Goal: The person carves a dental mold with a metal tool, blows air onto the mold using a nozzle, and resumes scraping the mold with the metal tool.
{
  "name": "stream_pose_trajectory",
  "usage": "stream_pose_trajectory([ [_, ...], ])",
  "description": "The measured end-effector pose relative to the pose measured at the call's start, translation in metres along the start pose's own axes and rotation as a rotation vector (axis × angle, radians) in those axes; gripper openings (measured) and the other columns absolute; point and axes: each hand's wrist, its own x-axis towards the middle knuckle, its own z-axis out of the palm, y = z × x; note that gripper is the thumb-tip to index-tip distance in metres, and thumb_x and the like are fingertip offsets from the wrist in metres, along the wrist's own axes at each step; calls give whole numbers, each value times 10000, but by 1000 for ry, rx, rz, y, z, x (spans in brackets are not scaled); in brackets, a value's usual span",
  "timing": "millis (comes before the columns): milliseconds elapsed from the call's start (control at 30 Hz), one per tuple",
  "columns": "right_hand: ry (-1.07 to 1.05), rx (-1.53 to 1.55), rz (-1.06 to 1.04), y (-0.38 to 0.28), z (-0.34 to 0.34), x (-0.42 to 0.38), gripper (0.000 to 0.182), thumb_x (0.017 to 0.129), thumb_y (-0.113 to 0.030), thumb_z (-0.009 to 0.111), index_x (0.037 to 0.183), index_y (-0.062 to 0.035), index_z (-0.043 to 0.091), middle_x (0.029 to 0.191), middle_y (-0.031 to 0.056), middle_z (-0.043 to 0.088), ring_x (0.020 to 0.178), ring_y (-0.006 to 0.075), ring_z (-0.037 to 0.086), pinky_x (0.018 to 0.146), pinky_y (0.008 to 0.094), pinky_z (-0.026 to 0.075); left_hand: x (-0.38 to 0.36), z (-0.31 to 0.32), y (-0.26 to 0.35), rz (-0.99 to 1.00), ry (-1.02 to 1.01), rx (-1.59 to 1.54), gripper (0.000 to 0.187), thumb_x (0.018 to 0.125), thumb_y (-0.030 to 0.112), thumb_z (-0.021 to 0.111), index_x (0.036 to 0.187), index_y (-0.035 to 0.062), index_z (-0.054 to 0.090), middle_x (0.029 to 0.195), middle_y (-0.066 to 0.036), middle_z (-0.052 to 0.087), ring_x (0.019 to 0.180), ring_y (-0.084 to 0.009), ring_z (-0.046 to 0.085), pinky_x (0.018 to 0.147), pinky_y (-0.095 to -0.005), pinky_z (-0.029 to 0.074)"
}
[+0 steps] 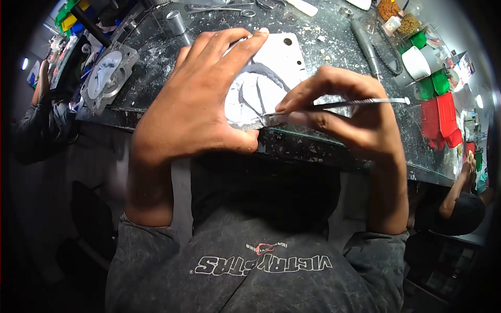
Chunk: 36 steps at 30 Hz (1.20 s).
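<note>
A white flat plate (276,68) with dark curved lines and a round hole lies at the near edge of a dusty glass-topped table (156,83). My left hand (198,99) lies spread over the plate's left half, thumb hooked at its near edge, holding it down. My right hand (349,115) pinches a thin metal tool (360,103) between thumb and fingers. The tool's tip touches the plate near its lower edge, and its handle points right.
A grey metal part with a round opening (107,75) lies at the left. Scissors (229,9) and a dark corded tool (368,47) lie at the back. Red and green bins (441,112) line the right side. Other people sit at the far left (39,115) and lower right (464,203).
</note>
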Motion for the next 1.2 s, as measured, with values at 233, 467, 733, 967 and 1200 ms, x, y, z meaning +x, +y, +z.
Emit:
stream_pose_trajectory([
  [233, 220, -194, 29, -13, 27, -25, 110, 854, 84, 723, 930, 27, 668, 989, 181, 757, 980, 244, 743, 888, 353, 568, -5, 4, 20, -126, 48, 75, 1075, 531, 233, 807, 1533, 105, 439, 1424, -172, 492, 1327, -373, 466, 1159, -477, 358],
  [467, 319, -239, 92, -14, 34, -33, 121, 867, 74, 737, 956, 16, 680, 997, 179, 758, 981, 231, 740, 886, 344, 562, -6, 12, 35, -256, 100, 186, 1116, 546, 250, 844, 1561, 118, 401, 1415, -198, 475, 1317, -401, 457, 1141, -506, 361],
  [733, 352, -224, 85, -11, 38, -31, 115, 883, 79, 728, 968, 20, 678, 1002, 189, 758, 985, 235, 744, 892, 332, 570, -5, 12, 35, -265, 87, 176, 1116, 542, 245, 839, 1561, 115, 401, 1402, -198, 484, 1305, -399, 465, 1131, -515, 367],
  [967, 334, -380, 72, -21, 41, -27, 85, 869, 52, 746, 934, 24, 698, 1004, 173, 770, 938, 212, 755, 805, 303, 593, -5, 11, 35, -259, 75, 178, 1119, 543, 227, 831, 1566, 109, 395, 1405, -181, 488, 1295, -393, 466, 1136, -511, 368],
  [1200, 316, -191, 63, -5, 31, -26, 93, 862, 74, 735, 934, 36, 691, 977, 172, 768, 945, 217, 753, 853, 322, 586, -4, 12, 37, -265, 77, 214, 1115, 553, 229, 831, 1566, 94, 387, 1415, -190, 481, 1312, -397, 458, 1135, -512, 368],
])
